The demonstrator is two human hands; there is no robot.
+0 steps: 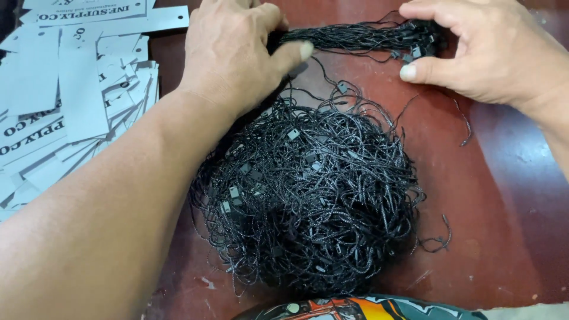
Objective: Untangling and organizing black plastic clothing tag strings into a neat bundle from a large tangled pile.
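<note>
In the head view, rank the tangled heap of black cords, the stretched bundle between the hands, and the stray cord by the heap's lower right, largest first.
1. Tangled heap of black cords
2. Stretched bundle, held by left hand and right hand
3. Stray cord

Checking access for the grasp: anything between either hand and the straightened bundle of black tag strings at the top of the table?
Nothing visible. The left hand already grips one end of the bundle of black tag strings, and the right hand pinches the other end. The tangled pile of strings lies nearer the person, off to the side of both hands.
</note>
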